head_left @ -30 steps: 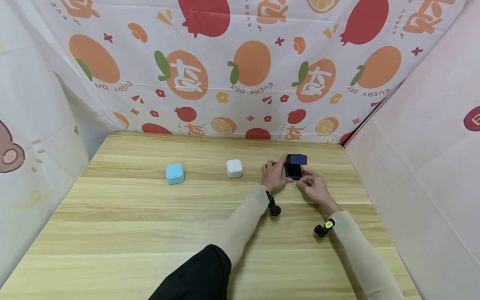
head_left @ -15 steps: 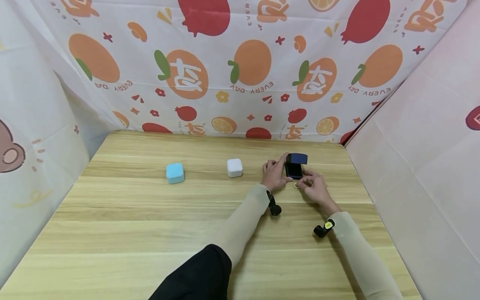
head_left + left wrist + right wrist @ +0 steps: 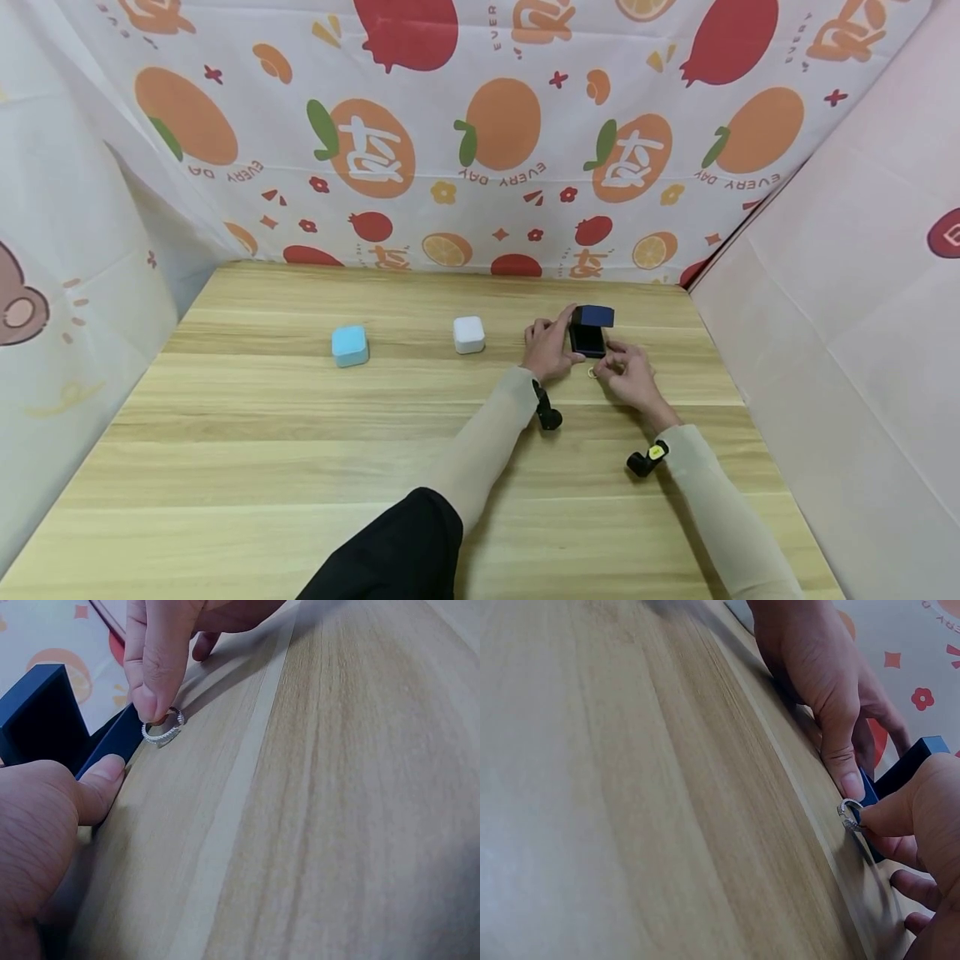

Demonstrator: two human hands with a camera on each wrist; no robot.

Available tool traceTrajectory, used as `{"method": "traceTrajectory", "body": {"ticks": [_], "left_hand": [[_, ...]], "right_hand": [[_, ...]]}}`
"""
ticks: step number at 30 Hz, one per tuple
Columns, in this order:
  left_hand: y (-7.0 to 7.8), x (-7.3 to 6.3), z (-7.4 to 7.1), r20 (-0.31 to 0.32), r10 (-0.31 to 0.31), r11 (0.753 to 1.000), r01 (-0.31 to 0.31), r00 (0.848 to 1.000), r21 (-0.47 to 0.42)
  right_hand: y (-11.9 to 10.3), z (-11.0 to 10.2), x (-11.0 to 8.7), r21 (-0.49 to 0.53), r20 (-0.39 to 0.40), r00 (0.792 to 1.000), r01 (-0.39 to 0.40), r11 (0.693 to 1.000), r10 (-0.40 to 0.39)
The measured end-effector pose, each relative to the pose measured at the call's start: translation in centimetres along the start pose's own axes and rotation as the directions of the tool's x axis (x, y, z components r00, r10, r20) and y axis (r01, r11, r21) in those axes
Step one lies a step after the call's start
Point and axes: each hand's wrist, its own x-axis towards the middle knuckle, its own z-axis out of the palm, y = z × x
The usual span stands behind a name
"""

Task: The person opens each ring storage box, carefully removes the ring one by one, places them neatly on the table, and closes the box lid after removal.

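Observation:
In the head view a dark blue ring box (image 3: 596, 317) stands at the right of the table with its lid raised. My left hand (image 3: 547, 350) grips its left side, the thumb against the front wall and the index finger up by the lid. Just in front of the box, my right hand (image 3: 630, 377) pinches a silvery ring (image 3: 159, 740) between thumb and fingertip. Small stones show along the band in the left wrist view. The ring sits close to the box's front wall, near my left thumb (image 3: 851, 784).
A white rounded block (image 3: 469, 335) lies left of my left hand, and a light blue one (image 3: 350, 346) farther left. The wooden table (image 3: 300, 467) meets a fruit-printed cloth (image 3: 435, 125) at the back and a pale cloth wall (image 3: 840, 292) on the right.

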Motion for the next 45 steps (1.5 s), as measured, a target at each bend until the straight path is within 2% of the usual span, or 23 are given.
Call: {"method": "traceTrajectory", "body": {"ticks": [28,37,45], "left_hand": [[-0.01,0.29,0.04,-0.006,-0.001,1.000,0.001,1.000,0.001],[-0.24,0.25,0.26,0.010,-0.010,1.000,0.010,1.000,0.011],[0.01,0.02,0.05,-0.007,-0.001,1.000,0.001,1.000,0.015]], "right_hand": [[-0.07,0.15,-0.11,0.027,-0.013,1.000,-0.014,1.000,0.015],[0.10,0.43,-0.17,0.012,-0.020,1.000,-0.014,1.000,0.014],[-0.04,0.28,-0.20,0.013,-0.011,1.000,-0.018,1.000,0.018]]}}
